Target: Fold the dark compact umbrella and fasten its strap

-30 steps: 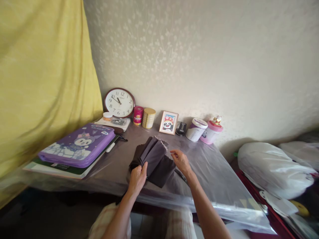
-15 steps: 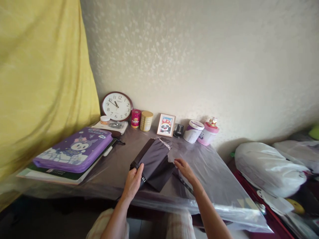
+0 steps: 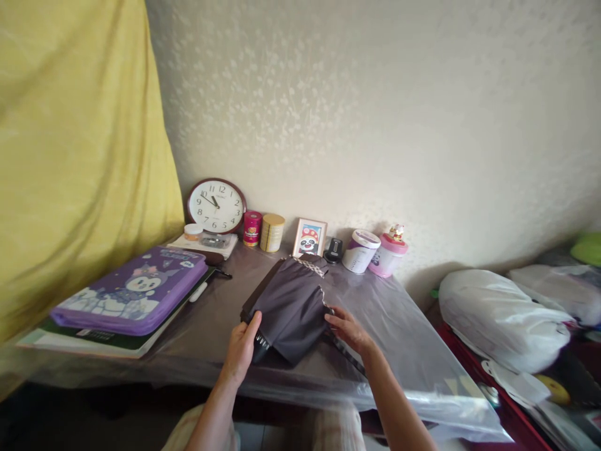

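A dark grey folding umbrella lies collapsed across the table in front of me, its canopy in loose folds with a light patterned trim along the edge. My left hand grips its left side near the black rib ends, thumb on top. At the canopy's right edge, my right hand pinches the fabric by the trim between thumb and fingers. A dark strap trails from under the canopy below my right hand. The umbrella's handle is hard to make out.
On the left lies a purple zip case on books. Along the wall stand a clock, a red tin, a yellow tin, a framed panda picture and two tubs. White bags sit to the right.
My right hand has pulled a canopy fold out and shifted slightly down, so the grey fabric spreads wider. My left hand keeps its hold and has shifted slightly left. The view has turned slightly.
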Tool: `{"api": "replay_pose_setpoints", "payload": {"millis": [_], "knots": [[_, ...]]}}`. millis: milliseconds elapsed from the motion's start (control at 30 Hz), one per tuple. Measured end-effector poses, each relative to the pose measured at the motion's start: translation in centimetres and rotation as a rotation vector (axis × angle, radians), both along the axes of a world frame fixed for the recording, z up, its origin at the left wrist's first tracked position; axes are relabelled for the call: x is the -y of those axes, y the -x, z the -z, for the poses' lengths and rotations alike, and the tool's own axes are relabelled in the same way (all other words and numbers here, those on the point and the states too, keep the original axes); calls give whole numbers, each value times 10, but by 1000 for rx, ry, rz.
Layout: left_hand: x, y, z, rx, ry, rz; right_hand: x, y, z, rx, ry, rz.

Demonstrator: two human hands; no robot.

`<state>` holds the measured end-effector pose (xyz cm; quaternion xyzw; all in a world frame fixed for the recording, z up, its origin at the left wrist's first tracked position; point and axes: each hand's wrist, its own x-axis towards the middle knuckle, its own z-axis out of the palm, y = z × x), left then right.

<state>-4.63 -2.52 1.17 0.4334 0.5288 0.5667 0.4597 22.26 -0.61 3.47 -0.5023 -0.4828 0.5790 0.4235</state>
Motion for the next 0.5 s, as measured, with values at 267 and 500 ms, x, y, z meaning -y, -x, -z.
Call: {"api": "replay_pose_setpoints", "payload": {"millis": [267,500], "knots": [[-1,1,2,48,11,3,13,-1,3,-113,86,31],[2,0,-5,-35,2,18,18,5,-2,-215,77,115]]}}
